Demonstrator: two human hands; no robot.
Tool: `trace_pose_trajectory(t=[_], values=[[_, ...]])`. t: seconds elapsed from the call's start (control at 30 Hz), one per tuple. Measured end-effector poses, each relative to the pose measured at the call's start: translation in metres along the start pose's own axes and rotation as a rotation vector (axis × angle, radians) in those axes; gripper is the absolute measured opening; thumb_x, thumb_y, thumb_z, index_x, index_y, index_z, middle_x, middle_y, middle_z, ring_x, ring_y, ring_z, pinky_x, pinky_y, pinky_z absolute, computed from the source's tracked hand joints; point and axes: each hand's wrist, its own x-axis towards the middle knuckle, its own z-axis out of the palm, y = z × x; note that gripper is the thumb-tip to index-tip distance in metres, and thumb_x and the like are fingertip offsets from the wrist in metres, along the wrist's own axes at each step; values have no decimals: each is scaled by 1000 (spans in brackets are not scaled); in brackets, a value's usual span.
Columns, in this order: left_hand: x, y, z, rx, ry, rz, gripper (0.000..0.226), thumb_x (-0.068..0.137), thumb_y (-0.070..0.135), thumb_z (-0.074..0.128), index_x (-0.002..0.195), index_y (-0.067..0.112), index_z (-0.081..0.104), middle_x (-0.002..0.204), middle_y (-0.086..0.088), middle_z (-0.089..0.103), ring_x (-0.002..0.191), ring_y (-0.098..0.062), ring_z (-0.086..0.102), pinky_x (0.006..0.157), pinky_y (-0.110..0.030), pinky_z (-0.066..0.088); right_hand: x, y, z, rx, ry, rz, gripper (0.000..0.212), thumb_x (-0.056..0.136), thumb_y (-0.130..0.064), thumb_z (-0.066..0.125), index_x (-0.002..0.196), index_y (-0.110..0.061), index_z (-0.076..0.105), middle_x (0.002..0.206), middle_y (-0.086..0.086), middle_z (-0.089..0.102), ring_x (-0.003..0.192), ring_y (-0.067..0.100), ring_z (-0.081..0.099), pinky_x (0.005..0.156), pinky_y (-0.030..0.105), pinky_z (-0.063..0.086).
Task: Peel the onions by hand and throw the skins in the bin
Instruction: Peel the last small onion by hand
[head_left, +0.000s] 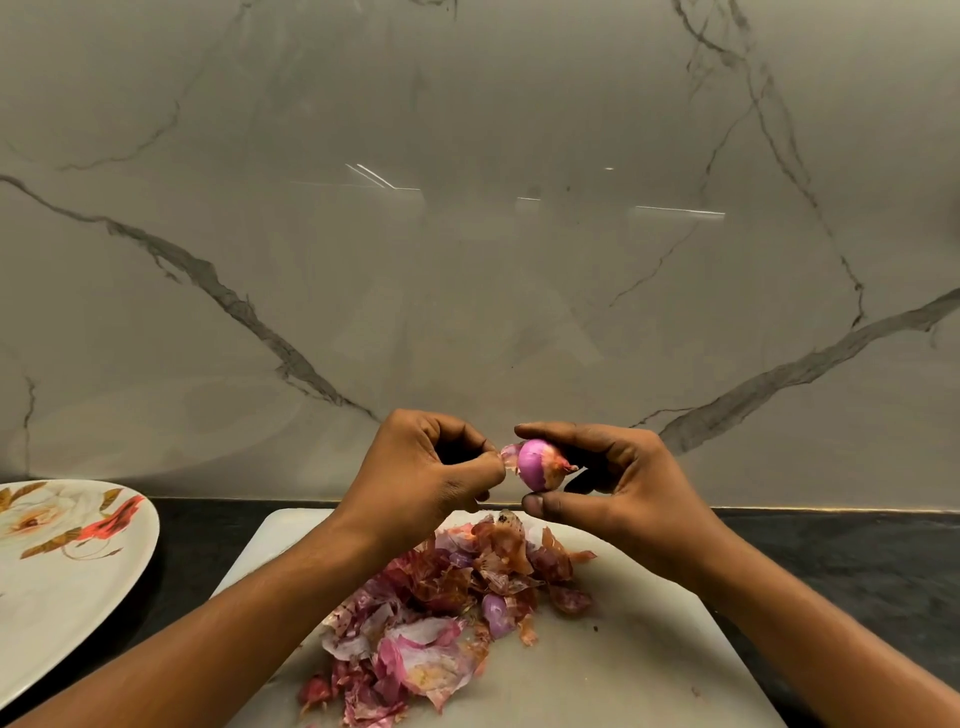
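Onion (537, 464): small and pink-purple, held in the air between the right forefinger above it and the right thumb below it. It is mostly bare, with a dry brownish patch on the side facing the right palm.
Right hand (623, 483): curled round the onion, forefinger and thumb pinching it top and bottom, the other fingers bent behind it.
Left hand (431, 467): fingertips closed narrow on a flap of skin (509, 453) just beside the onion.
Flap of skin: thin and papery, joined to the onion at one end and lying between the fingertips of the two hands.
Handling, onion: probably light and firm. The bare surface looks smooth and may slip, so a top-and-bottom pinch seems safest.
Handling, skin: likely brittle and quick to tear. It is best pinched close to where it joins and pulled away from the right fingers.
Pile of skins (441, 613): on the cutting board (649, 649), below both sets of fingers. The pieces are flaky and will probably scatter, so they suit scooping with cupped hands.
Bin: not in view.
Plate (67, 597): well to the left of the left fingers.
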Motion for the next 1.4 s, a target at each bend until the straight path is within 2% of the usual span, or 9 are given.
trace_pose_trajectory(t=[0.13, 0.27, 0.4, 0.47, 0.67, 0.9, 1.17, 1.27, 1.4], values=[[0, 1, 1, -81, 14, -40, 10, 91, 7, 77, 82, 3, 80, 73, -14, 75, 67, -24, 74, 65, -32, 63, 1, 0, 0, 82, 13, 12, 60, 76, -4, 91, 130, -23, 72, 121, -11, 76, 106, 20, 76, 88, 35, 64], [0, 3, 1, -192, -12, -69, 16, 97, 11, 71, 90, 2, 82, 82, -17, 76, 79, -37, 74, 68, -40, 64, 1, 1, 0, 70, 23, 18, 59, 76, 0, 90, 127, -25, 72, 120, -16, 74, 108, 16, 75, 88, 29, 63], [-2, 6, 0, -222, -85, -37, 26, 89, 30, 78, 97, 6, 83, 89, -14, 78, 83, -33, 75, 70, -42, 65, 1, 2, 0, 54, 22, 12, 57, 77, -1, 90, 125, -26, 72, 119, -13, 74, 109, 18, 74, 88, 31, 63], [-3, 6, 2, -170, -103, -14, 24, 84, 26, 88, 100, 9, 83, 88, -10, 80, 81, -27, 76, 67, -37, 64, 1, 3, 0, 47, 15, -1, 56, 78, -2, 89, 126, -25, 72, 120, -10, 74, 110, 20, 74, 88, 33, 64], [-2, 4, 2, -100, -81, 35, 20, 81, 15, 86, 100, 9, 84, 87, -5, 81, 79, -20, 77, 65, -25, 60, 1, 3, 0, 42, 15, -9, 56, 78, -1, 88, 127, -24, 71, 121, -11, 75, 111, 17, 74, 88, 34, 64], [-3, 1, 2, -3, -53, 87, 6, 87, 11, 83, 93, 10, 85, 79, -4, 79, 72, -26, 75, 67, -39, 66, 0, 2, 1, -75, 19, -40, 57, 79, -4, 89, 128, -29, 72, 120, -16, 74, 113, 15, 72, 88, 33, 64], [-4, 3, 3, 11, -87, 39, 3, 88, 9, 82, 89, 8, 85, 75, -6, 79, 68, -24, 75, 65, -33, 64, -2, -1, 2, -306, 48, -143, 56, 83, -15, 89, 135, -25, 70, 122, -15, 74, 110, 7, 71, 82, 24, 63], [-5, 2, 4, 19, -76, 31, 4, 88, 7, 82, 87, 9, 85, 74, -5, 78, 69, -25, 75, 66, -34, 65, -2, -2, 3, -315, 53, -145, 56, 83, -15, 89, 135, -24, 70, 122, -13, 74, 109, 6, 71, 81, 22, 63], [-6, 2, 5, 39, -51, 40, 6, 87, 5, 81, 84, 10, 84, 72, -4, 77, 65, -19, 73, 63, -29, 61, -3, -3, 4, -295, 55, -140, 57, 82, -15, 89, 135, -24, 70, 122, -13, 74, 108, 5, 71, 83, 23, 63]])
